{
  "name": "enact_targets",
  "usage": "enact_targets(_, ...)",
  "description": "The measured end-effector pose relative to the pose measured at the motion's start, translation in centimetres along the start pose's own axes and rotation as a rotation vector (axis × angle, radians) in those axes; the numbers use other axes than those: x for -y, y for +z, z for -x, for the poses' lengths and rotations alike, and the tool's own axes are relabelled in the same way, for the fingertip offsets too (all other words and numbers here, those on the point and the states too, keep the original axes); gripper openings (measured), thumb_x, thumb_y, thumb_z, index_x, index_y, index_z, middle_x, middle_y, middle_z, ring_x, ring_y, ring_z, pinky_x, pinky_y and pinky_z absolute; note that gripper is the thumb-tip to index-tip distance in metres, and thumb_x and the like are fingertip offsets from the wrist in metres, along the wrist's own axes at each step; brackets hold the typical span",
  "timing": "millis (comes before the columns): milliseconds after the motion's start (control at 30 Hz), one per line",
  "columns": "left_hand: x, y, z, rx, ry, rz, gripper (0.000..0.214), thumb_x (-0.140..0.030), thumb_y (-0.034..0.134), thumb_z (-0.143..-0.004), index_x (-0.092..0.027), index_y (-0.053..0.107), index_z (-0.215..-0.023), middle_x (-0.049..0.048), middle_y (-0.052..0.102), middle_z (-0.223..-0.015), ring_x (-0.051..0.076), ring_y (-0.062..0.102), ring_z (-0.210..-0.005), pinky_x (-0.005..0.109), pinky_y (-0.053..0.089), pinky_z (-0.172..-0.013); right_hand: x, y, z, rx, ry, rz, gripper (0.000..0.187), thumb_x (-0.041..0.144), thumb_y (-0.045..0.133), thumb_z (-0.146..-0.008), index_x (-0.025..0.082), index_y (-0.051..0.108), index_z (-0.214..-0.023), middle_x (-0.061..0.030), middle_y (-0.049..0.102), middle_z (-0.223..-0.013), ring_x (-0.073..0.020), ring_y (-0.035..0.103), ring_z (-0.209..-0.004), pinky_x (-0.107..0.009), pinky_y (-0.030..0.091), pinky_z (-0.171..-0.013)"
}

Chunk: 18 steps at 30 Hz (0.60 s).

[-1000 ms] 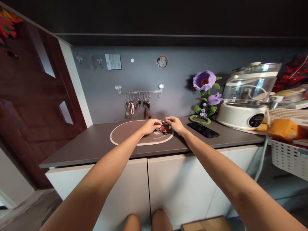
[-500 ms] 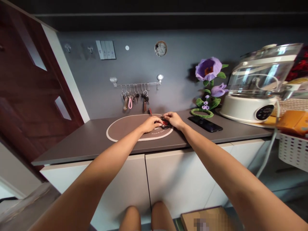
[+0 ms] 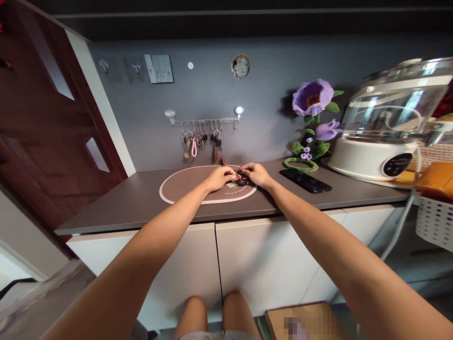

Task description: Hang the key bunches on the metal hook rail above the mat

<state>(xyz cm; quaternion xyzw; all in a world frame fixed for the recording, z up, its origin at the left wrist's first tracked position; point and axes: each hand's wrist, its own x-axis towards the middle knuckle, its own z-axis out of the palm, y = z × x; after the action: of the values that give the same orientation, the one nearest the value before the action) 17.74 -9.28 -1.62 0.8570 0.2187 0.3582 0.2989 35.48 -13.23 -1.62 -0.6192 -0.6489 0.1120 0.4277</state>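
Observation:
Both my hands are on the brown oval placemat (image 3: 184,186), which has a cream rim. A small red and black keychain (image 3: 242,179) lies at its right end, partly hidden by my fingers. My left hand (image 3: 220,179) pinches it from the left, and my right hand (image 3: 256,174) grips it from the right. A small reddish-brown strap (image 3: 223,161) sticks up beyond my left hand at the mat's far edge. The item's exact shape cannot be made out at this size.
The mat lies on a grey countertop (image 3: 106,203). Several keys hang from a metal wall rail (image 3: 203,121) behind it. To the right are a black phone (image 3: 305,181), a purple artificial flower (image 3: 312,98) and a white glass-lidded cooker (image 3: 375,158).
The whole view has shifted as my head moved. Both hands stay on the keychain, and the reddish-brown strap now stands out more clearly beyond my left hand.

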Motion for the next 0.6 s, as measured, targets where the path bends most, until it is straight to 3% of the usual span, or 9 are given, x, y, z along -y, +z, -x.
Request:
enact_targets(200,0.7,-0.6,-0.1,-0.091,-0.100,0.273,0.013,-0.024,0.059,-0.072,-0.012,0.056,-0.075,-0.0003,0.058,-0.070,0.010,0.053,-0.065,0.028,0.043,-0.073,0.5,-0.1,0.3,0.024,-0.085,0.123,0.017,0.021,0.050,-0.076,0.016,0.065,-0.084,-0.0027,0.067,-0.079,-0.0118,0.057,-0.070,-0.023,0.043,-0.071)
enact_targets(367,0.7,-0.9,-0.2,-0.186,-0.209,0.610,0.013,-0.019,0.062,-0.071,-0.011,0.053,-0.075,0.0019,0.060,-0.076,0.009,0.058,-0.071,0.033,0.044,-0.084,0.9,-0.1,0.5,0.035,-0.117,0.173,0.018,0.020,0.049,-0.077,0.017,0.064,-0.085,-0.0029,0.067,-0.079,-0.0123,0.057,-0.070,-0.024,0.043,-0.071)
enact_targets(500,0.6,-1.3,-0.2,-0.230,-0.271,0.757,0.013,-0.019,0.062,-0.073,-0.012,0.052,-0.077,0.0040,0.062,-0.082,0.010,0.060,-0.074,0.039,0.044,-0.087,0.9,0.1,0.5,0.012,-0.155,0.112,0.017,0.022,0.050,-0.077,0.017,0.064,-0.086,-0.0033,0.066,-0.082,-0.0127,0.058,-0.073,-0.025,0.043,-0.073)
enact_targets(600,0.6,-1.6,-0.2,-0.268,-0.283,0.822,0.011,-0.019,0.060,-0.075,-0.012,0.052,-0.078,0.0032,0.062,-0.082,0.010,0.060,-0.073,0.043,0.044,-0.086,0.8,0.4,0.2,-0.013,-0.166,-0.062,0.020,0.028,0.051,-0.077,0.017,0.062,-0.090,-0.0042,0.066,-0.087,-0.0120,0.058,-0.075,-0.026,0.044,-0.076)
